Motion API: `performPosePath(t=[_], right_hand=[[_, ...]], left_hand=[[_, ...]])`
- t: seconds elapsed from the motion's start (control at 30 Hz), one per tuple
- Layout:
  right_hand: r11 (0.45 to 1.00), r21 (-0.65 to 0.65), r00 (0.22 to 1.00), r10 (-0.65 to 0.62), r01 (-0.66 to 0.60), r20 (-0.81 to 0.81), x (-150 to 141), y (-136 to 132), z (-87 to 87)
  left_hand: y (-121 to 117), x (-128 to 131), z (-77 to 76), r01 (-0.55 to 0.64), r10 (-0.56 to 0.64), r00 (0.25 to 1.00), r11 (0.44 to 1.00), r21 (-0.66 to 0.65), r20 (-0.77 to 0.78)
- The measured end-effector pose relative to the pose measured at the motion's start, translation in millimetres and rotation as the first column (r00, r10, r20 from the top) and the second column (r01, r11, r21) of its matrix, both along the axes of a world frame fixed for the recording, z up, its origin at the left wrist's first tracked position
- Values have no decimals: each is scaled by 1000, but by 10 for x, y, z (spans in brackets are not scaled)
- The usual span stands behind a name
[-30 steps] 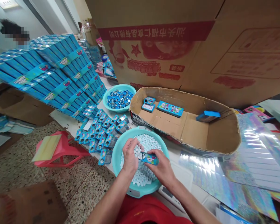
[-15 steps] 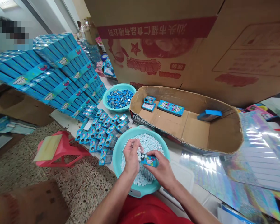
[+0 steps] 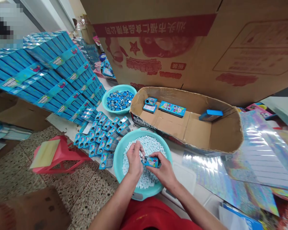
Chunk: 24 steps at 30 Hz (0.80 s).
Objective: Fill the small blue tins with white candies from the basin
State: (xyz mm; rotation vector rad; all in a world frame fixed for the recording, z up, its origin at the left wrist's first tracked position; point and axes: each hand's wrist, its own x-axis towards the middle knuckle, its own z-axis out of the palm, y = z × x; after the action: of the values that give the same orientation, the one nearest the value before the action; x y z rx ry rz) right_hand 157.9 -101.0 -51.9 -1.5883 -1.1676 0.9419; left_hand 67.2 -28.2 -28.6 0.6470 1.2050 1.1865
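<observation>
My right hand [image 3: 163, 169] grips a small blue candy box [image 3: 150, 161] lying sideways, its end turned toward my left hand. My left hand [image 3: 134, 159] is curled around some white candies [image 3: 141, 154] at that end of the box. Both are held above a turquoise basin [image 3: 118, 157] filled with small white candies [image 3: 147, 183]. Left of the basin, several blue boxes with round holes in their ends [image 3: 102, 135] stand in a cluster on the table. Behind them a smaller turquoise bowl [image 3: 104, 103] contains blue and silver round caps [image 3: 120, 99].
A cut-down cardboard tray [image 3: 196, 135] with several blue boxes lies behind the basin, against a big carton [image 3: 163, 38]. Stacked blue display packs [image 3: 50, 73] rise at left. A pink stool [image 3: 60, 156] stands on the floor. Shiny holographic sheets [image 3: 230, 175] cover the right side.
The whole view has shifted slightly. Fewer white candies show between my left hand and the box, and the box is now nearer my left fingers and more level.
</observation>
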Motion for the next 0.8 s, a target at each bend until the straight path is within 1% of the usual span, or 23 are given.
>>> performPosePath(t=[0.1,0.17,0.2,0.23,0.27,0.3,0.33,0.37,0.4,0.43,0.47,0.5,0.57,0.6,0.63,0.67,0.73,0.77,0.8], right_hand=[[1000,-6,997,-14,13,-82,49,-40,71],[999,-24,985,-36,33,-167,116,-96,139],[998,-30,976,-54,49,-209,164,-139,170],[997,-31,968,-76,71,-241,221,-194,195],[995,-26,960,-102,98,-263,285,-260,214],[992,-20,953,-128,128,-274,353,-334,228],[987,-15,948,-157,159,-277,421,-412,236],[982,-13,944,-186,190,-273,483,-490,239],[976,-15,941,-212,216,-265,536,-560,239],[971,-21,939,-235,237,-252,576,-618,237],[967,-26,939,-253,255,-234,602,-659,232],[963,-31,940,-267,267,-214,612,-681,224],[957,-33,939,-290,289,-187,590,-668,201],[952,-29,935,-305,305,-183,562,-640,185],[947,-25,930,-320,320,-181,529,-605,168],[942,-22,926,-332,334,-178,494,-568,152],[939,-15,925,-342,344,-163,441,-511,131],[941,-13,929,-337,339,-154,432,-501,131],[943,-13,932,-331,333,-149,438,-507,139]], left_hand=[[15,-42,137,-1,4,998,999,-50,64],[46,-127,150,17,-14,998,998,-59,53],[69,-188,115,49,-49,999,998,-46,-3],[92,-258,54,111,-113,988,994,-23,-103],[114,-330,-27,196,-190,951,981,2,-243],[129,-397,-118,295,-263,877,955,19,-401],[133,-450,-207,395,-321,773,919,18,-546],[121,-481,-284,478,-355,667,879,9,-655],[89,-487,-339,540,-367,586,842,10,-723],[37,-466,-366,593,-367,541,805,34,-757],[-34,-420,-366,655,-376,516,753,71,-770],[-119,-355,-342,726,-393,493,677,119,-776],[-303,-198,-258,855,-402,424,474,212,-812],[-387,-123,-217,896,-378,377,381,230,-845],[-455,-61,-184,922,-335,330,316,224,-883],[-505,-19,-162,937,-276,284,283,204,-918],[-547,3,-142,950,-146,206,269,161,-968],[-543,-15,-139,954,-96,181,259,151,-979],[-527,-46,-137,958,-65,174,243,154,-983]])
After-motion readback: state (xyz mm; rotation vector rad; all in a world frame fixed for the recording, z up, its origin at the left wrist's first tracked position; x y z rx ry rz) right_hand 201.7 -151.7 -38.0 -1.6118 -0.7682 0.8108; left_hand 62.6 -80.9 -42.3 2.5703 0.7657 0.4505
